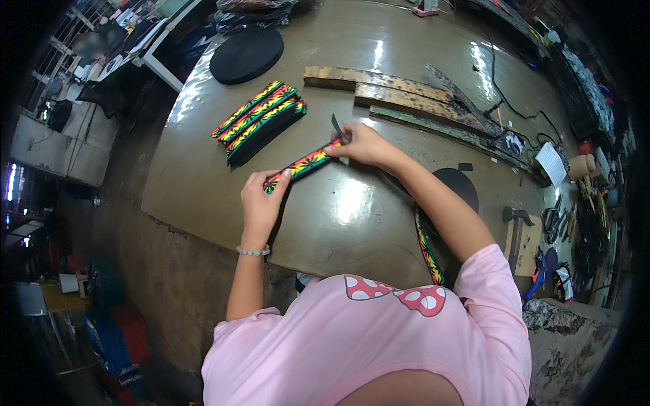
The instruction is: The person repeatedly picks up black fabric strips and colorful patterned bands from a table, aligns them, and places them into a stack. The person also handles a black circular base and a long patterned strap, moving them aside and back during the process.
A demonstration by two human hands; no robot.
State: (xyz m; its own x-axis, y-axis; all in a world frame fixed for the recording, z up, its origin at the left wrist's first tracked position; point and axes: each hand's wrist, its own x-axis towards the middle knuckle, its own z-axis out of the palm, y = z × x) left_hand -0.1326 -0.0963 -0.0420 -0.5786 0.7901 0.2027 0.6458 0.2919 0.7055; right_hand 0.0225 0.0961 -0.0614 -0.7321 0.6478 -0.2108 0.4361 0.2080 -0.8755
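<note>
Patterned strip: the red, yellow, green and black strip point(308, 164) is stretched between the two hands above the counter point(183, 176), slanting from near left to far right.
Left hand: the left hand point(263, 199) is clamped on the strip's near left end, thumb on top.
Right hand: the right hand point(362, 145) pinches the far right end; a thin dark tip point(336, 125) juts up beside its fingers, and I cannot tell what it belongs to.
Arms: left forearm points away from the body, a beaded bracelet point(252, 252) at the wrist; right forearm reaches in from the near right, toward the far left.
Folded stack: the stack of similar strips point(261, 122) lies left of the right hand, beyond the left.
</note>
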